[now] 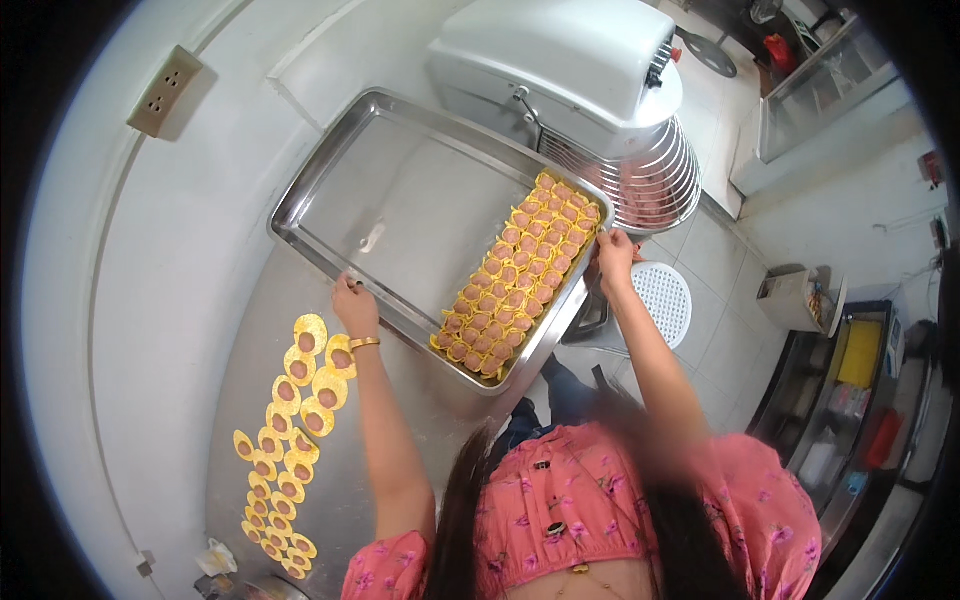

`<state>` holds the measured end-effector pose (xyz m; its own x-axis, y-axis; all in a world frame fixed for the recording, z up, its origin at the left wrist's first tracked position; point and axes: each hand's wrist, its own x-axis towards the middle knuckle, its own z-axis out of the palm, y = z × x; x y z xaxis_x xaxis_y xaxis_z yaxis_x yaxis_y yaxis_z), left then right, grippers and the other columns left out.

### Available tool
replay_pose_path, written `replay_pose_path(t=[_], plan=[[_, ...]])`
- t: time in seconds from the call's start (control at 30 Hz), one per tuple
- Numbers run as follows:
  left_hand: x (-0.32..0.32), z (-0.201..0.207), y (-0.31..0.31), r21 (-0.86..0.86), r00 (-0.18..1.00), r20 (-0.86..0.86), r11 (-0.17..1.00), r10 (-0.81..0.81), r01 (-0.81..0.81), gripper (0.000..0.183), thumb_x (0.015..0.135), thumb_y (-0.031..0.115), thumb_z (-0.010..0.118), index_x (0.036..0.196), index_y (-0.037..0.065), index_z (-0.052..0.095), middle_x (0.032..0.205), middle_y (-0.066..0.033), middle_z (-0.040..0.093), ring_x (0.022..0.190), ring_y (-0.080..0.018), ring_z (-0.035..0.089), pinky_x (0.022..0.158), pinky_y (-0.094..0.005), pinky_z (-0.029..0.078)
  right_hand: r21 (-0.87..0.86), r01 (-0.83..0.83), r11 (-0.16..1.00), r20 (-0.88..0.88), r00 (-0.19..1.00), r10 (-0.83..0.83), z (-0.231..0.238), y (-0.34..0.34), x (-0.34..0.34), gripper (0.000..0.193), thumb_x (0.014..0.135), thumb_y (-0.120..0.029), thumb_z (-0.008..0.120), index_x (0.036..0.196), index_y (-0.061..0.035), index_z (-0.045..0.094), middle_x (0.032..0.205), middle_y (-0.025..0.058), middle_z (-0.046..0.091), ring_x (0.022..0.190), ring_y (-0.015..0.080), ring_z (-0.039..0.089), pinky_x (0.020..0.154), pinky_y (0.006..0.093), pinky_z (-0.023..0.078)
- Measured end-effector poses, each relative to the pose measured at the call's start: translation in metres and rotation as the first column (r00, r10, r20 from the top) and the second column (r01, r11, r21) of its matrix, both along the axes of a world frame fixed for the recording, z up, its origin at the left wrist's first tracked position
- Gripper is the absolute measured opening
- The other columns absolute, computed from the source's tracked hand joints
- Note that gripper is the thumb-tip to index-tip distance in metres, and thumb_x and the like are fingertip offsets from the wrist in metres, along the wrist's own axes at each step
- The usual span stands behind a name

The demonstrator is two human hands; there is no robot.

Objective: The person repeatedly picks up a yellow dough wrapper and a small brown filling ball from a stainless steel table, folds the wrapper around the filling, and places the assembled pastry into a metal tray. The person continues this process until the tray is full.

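Note:
A large rectangular steel tray [400, 180] lies at a slant over the metal table. Packed rows of yellow-wrapped dumplings [520, 270] with pinkish meat tops fill its right end; bare metal shows across the rest. My left hand [355, 302], with a gold bangle at the wrist, has its fingers closed on the tray's near long rim. At the right end, my right hand [615, 260] grips the rim beside the dumplings, some of its fingers hidden under the edge. Left of my left forearm, flat yellow wrappers [286, 395] topped with meat balls are spread on the table.
A white mixer [560, 60] with a wire guard stands behind the tray, meat in its bowl. Beside my right forearm is a white perforated stool top [662, 300]. The metal table [345, 490] meets a white wall with a socket [165, 92]. Shelves [830, 400] stand at right.

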<state>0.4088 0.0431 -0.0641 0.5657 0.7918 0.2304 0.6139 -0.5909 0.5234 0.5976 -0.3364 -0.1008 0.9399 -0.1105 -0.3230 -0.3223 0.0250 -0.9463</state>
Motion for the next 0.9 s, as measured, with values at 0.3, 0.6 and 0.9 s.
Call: replay_pose_path(t=[0.3,0.6,0.9], plan=[[-0.01,-0.029,-0.014,-0.469,0.843,0.409,0.711,-0.35,0.523,0.037,0.086,0.003,0.049,0.122,0.002,0.052,0.121,-0.018,0.052,0.106,-0.0261,0.054,0.095,-0.0371,0.042,0.104,0.215,0.971,0.201,0.952,-0.232,-0.043,0.008,0.023,0.011,0.086,-0.012,0.056,0.086,-0.0023,0.061,0.076,0.0025,0.06,0.069,0.0113,0.051,0.064,0.0265,0.041],[0.127,-0.056,-0.118,-0.506,0.405,0.721,-0.028,-0.562,0.862,0.048,0.096,0.026,0.034,0.137,0.001,0.03,0.142,-0.0135,0.031,0.13,-0.0236,0.032,0.109,-0.0341,0.023,0.378,0.182,0.908,0.143,0.957,-0.252,-0.021,0.016,-0.021,0.021,0.095,-0.028,0.044,0.101,-0.0146,0.06,0.083,-0.0052,0.055,0.076,0.0075,0.048,0.065,0.025,0.038],[0.164,-0.064,-0.172,-0.567,0.426,0.792,-0.268,-0.438,0.779,0.058,0.098,0.038,0.025,0.143,0.001,0.014,0.15,-0.0104,0.015,0.137,-0.0204,0.015,0.112,-0.0321,0.012,0.453,0.219,0.864,0.23,0.908,-0.351,-0.033,0.028,-0.02,0.03,0.095,-0.017,0.04,0.117,-0.0037,0.054,0.108,0.0042,0.057,0.097,0.013,0.05,0.089,0.0273,0.038]])
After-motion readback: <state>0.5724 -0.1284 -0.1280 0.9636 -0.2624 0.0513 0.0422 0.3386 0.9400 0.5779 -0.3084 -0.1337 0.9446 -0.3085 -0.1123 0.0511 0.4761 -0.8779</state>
